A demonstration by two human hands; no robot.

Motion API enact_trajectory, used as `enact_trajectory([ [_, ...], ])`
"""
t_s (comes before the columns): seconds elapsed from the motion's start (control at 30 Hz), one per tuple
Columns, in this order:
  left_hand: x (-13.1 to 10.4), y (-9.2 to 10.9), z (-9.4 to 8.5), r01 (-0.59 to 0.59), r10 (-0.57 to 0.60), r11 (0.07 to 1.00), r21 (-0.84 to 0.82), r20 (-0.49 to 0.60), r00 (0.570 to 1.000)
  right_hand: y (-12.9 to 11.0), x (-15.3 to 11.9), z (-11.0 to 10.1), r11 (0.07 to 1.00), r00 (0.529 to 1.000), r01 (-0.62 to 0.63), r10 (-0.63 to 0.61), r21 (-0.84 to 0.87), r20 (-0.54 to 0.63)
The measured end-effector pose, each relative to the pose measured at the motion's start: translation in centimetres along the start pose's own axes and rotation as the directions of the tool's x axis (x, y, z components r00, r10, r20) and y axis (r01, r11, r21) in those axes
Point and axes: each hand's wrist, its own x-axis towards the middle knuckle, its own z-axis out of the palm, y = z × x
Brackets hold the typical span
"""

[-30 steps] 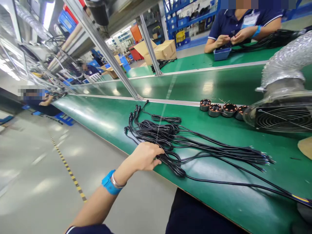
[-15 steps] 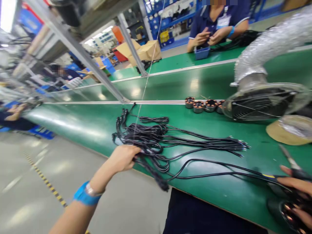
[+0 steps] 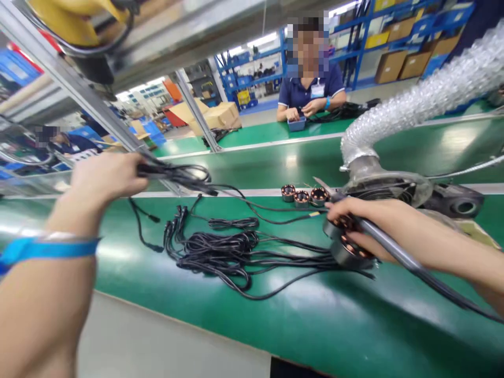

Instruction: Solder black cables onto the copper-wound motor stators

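My left hand [image 3: 114, 176] is raised at the left, closed around a looped bundle of black cables [image 3: 185, 176]. Connector ends [image 3: 151, 247] dangle below it. From this bundle, leads with a yellow mark [image 3: 315, 214] stretch across to my right hand [image 3: 366, 220]. That hand grips a soldering iron [image 3: 389, 244], tip pointing up and left, cord trailing to the lower right. Copper-wound motor stators [image 3: 352, 254] are held under the same hand's fingers. On the green bench between my hands lies a pile of coiled black cables [image 3: 220, 249], its ends running rightward beneath the stators.
Several more stators [image 3: 302, 198] sit along the bench's back rail. Behind my right hand stands a fan [image 3: 386, 186] with a silver duct [image 3: 397, 113]. A metal post [image 3: 98, 110] rises at the left. Across the bench a co-worker [image 3: 311, 89] handles something over a blue tray [image 3: 296, 124].
My left hand has lifted a cable bundle off the pile, up and leftward. My right hand has come further into view, bringing the soldering iron and stators over the cable ends. The view has shifted.
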Motion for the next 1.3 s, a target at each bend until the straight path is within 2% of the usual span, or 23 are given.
enact_trajectory([
  [0.1, 5.8, 5.8, -0.2, 0.039, -0.042, 0.999, -0.036, -0.115, 0.992, 2.7, 8.8, 0.1, 0.988, 0.993, -0.106, 0.112, -0.114, 0.042],
  [0.17, 9.1, 9.3, 1.1, 0.058, -0.074, 0.993, -0.104, -0.162, 0.984, 5.4, 14.2, 0.5, 0.957, 0.983, -0.176, 0.182, -0.231, 0.003],
  [0.2, 10.3, 11.0, 2.3, 0.054, -0.075, 0.989, -0.138, -0.153, 0.985, 6.8, 16.6, 0.8, 0.940, 0.978, -0.206, 0.210, -0.272, -0.015],
  [0.27, 11.8, 14.0, 5.1, -0.021, 0.002, 0.979, -0.205, -0.092, 0.996, 10.0, 20.3, 1.6, 0.901, 0.960, -0.270, 0.277, -0.340, -0.028],
  [0.37, 11.7, 16.7, 9.8, -0.128, 0.142, 0.952, -0.276, 0.031, 0.989, 14.5, 22.9, 3.0, 0.809, 0.898, -0.415, 0.437, -0.417, -0.046],
  [0.43, 10.5, 16.6, 12.4, -0.138, 0.171, 0.946, -0.293, 0.091, 0.981, 17.1, 23.1, 4.0, 0.731, 0.832, -0.520, 0.550, -0.442, -0.070],
  [0.5, 9.1, 15.2, 14.0, -0.114, 0.159, 0.950, -0.290, 0.134, 0.978, 19.0, 22.7, 4.8, 0.653, 0.760, -0.611, 0.641, -0.447, -0.102],
  [0.57, 7.8, 13.1, 14.8, -0.084, 0.134, 0.957, -0.279, 0.165, 0.977, 20.1, 22.6, 5.1, 0.587, 0.698, -0.678, 0.704, -0.443, -0.135],
  [0.63, 6.7, 11.1, 14.8, -0.074, 0.132, 0.956, -0.282, 0.191, 0.973, 20.3, 22.9, 5.0, 0.550, 0.664, -0.707, 0.733, -0.444, -0.150],
  [0.7, 5.9, 10.0, 14.3, -0.091, 0.164, 0.946, -0.312, 0.215, 0.963, 19.6, 23.5, 4.3, 0.555, 0.672, -0.696, 0.728, -0.455, -0.139],
  [0.8, 5.2, 11.0, 13.1, -0.159, 0.270, 0.902, -0.402, 0.237, 0.933, 17.2, 24.2, 2.7, 0.625, 0.748, -0.609, 0.658, -0.488, -0.090],
  [0.9, 4.3, 15.0, 11.8, -0.274, 0.435, 0.807, -0.524, 0.212, 0.875, 13.9, 23.5, 1.0, 0.699, 0.834, -0.475, 0.552, -0.534, -0.019],
  [0.97, 3.3, 18.9, 11.0, -0.337, 0.523, 0.736, -0.587, 0.176, 0.834, 11.4, 21.9, 0.1, 0.722, 0.866, -0.395, 0.499, -0.568, 0.030],
  [1.03, 2.1, 23.0, 10.3, -0.369, 0.559, 0.699, -0.612, 0.145, 0.817, 8.8, 19.2, -0.6, 0.727, 0.889, -0.329, 0.453, -0.603, 0.061],
  [1.17, -0.4, 29.8, 9.2, -0.409, 0.583, 0.691, -0.596, 0.124, 0.803, 3.7, 10.2, -0.8, 0.737, 0.945, -0.196, 0.318, -0.647, 0.076],
  [1.27, -1.2, 32.4, 8.5, -0.386, 0.568, 0.739, -0.552, 0.204, 0.797, 1.1, 2.2, 0.5, 0.785, 0.972, -0.110, 0.212, -0.610, 0.097],
  [1.3, -1.2, 32.7, 8.3, -0.377, 0.562, 0.753, -0.539, 0.231, 0.794, 0.6, -0.3, 1.1, 0.836, 0.993, -0.070, 0.113, -0.544, 0.045],
])
